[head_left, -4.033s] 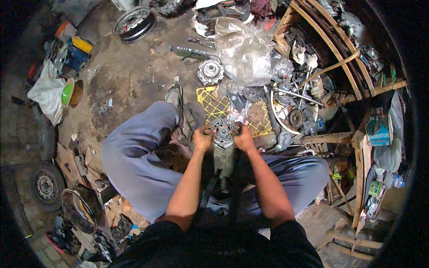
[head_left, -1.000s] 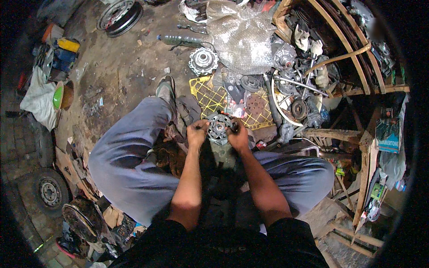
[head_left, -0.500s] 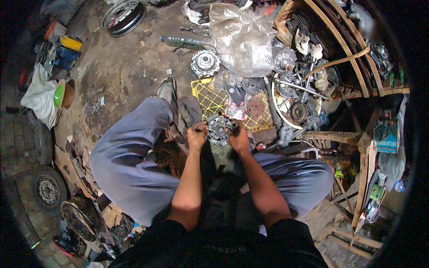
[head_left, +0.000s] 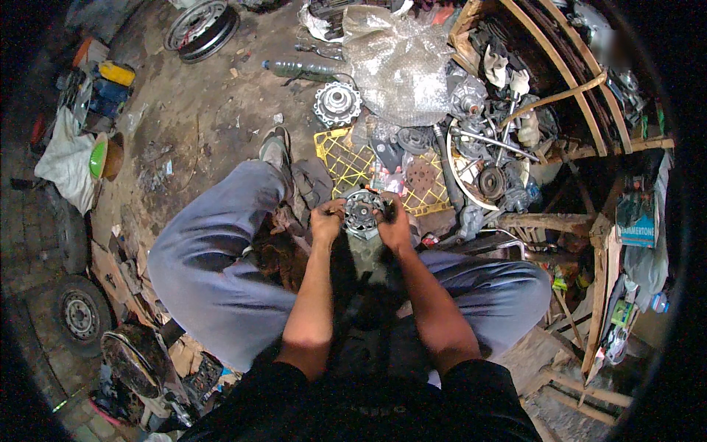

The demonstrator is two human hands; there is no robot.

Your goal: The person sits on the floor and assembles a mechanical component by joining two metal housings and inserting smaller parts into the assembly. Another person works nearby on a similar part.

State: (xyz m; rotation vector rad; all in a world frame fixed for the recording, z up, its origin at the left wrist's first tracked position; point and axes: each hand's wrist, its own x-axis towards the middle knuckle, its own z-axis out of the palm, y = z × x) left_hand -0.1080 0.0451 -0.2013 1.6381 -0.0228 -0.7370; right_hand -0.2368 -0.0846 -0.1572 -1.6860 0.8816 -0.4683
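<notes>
Head view: left hand [head_left: 327, 221] grip pinches the round metal part [head_left: 361, 210] at its left rim, right hand [head_left: 394, 223] grip at the right. Part's between them, near side of yellow crate [head_left: 333, 133]. Step looks like two-handed handling; next move calls for even pressure, both sides.

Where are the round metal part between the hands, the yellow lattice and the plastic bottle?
Round metal part [head_left: 361, 211]: head view, middle of its visible face.
Yellow lattice [head_left: 333, 132]: head view, its far edge, left end.
Plastic bottle [head_left: 305, 69]: head view, its side.
</notes>
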